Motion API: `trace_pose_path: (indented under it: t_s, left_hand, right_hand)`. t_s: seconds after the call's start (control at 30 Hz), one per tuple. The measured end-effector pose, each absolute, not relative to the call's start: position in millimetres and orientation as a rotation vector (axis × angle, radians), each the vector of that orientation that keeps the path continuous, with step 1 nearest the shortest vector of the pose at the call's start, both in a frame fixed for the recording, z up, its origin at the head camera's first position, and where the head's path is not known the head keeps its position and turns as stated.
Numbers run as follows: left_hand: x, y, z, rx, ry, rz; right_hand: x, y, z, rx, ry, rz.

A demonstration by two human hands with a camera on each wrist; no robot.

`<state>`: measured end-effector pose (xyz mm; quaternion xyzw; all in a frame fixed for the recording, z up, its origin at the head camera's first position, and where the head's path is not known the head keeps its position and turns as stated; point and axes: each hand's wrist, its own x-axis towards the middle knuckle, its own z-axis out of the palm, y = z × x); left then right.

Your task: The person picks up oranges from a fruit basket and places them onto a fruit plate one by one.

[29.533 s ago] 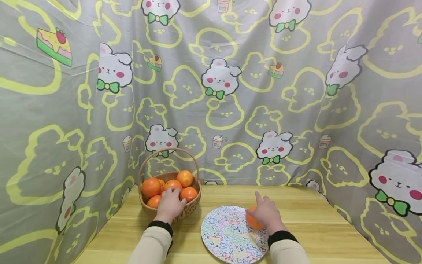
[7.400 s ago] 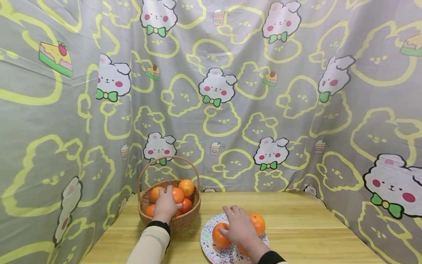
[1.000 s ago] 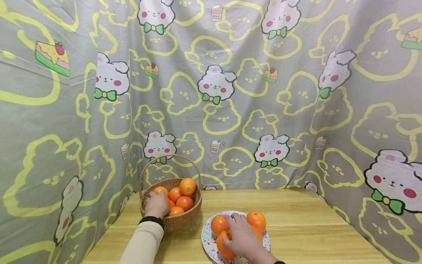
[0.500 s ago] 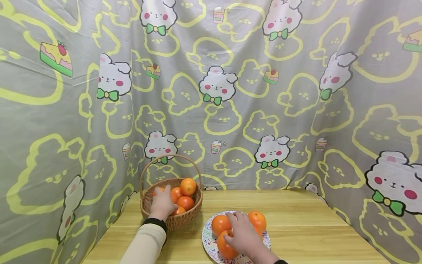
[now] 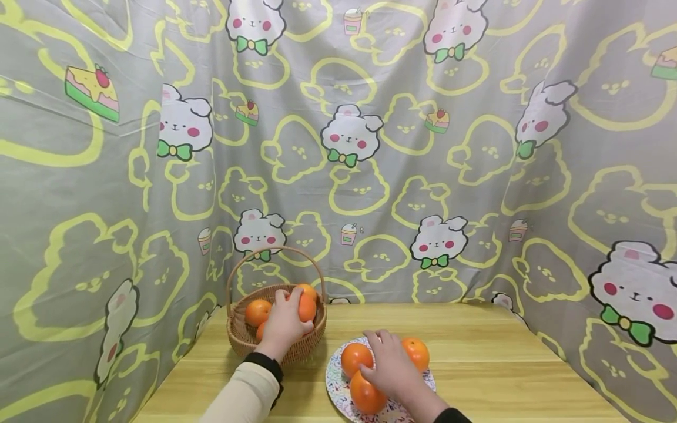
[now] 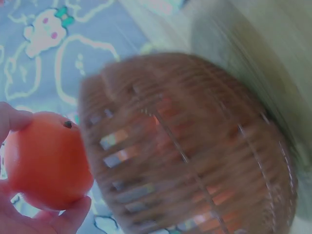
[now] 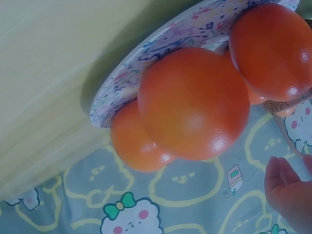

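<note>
One orange (image 5: 307, 308) in the grasp of the left hand (image 5: 284, 322), above the right part of the wicker basket (image 5: 304, 352); in the left wrist view, just beside the rim of the basket, with a small dark stem spot visible. Fingers (image 6: 72, 217) and thumb curled around it from opposite sides. At least three more oranges (image 5: 257, 312) inside the basket: one at its left, one at its back right, one low and mostly hidden by the hand. Exact count not possible to tell. Some blurred orange colour also visible through the gaps of the basket wall. Arched handle (image 5: 288, 248) above the basket.

To the right of the basket and closer to the person, round plate (image 5: 338, 388) with colourful scribble pattern, bearing at least four oranges, one of them mostly hidden. Over this plate, right of the basket, right hand (image 5: 394, 364) with fingers loosely extended, in released state; contact with the oranges below not possible to tell.

Under the basket, table (image 5: 486, 364) with light wood grain. In front of the basket, black cuff (image 5: 267, 362) and cream sleeve (image 5: 245, 392) of the left arm. Behind the basket and to both sides of it, grey curtain (image 5: 476, 176) with yellow animal outlines, white rabbit-like faces and green bows.
</note>
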<state>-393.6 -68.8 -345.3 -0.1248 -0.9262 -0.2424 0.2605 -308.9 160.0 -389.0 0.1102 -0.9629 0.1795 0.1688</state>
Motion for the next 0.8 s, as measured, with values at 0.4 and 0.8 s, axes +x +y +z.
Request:
trace_pose_path:
  t_s: [0.4, 0.8]
  left_hand:
    - [-368.8, -30.4, -345.3, -0.567, -2.499, -0.694]
    - [-349.8, -8.7, -344.4, -0.779, -2.417, -0.623]
  right_hand:
    - [-305.5, 154.9, -372.1, 0.315, -2.731, 0.862]
    - [-305.0, 152.5, -361.3, 0.412, -2.622, 1.143]
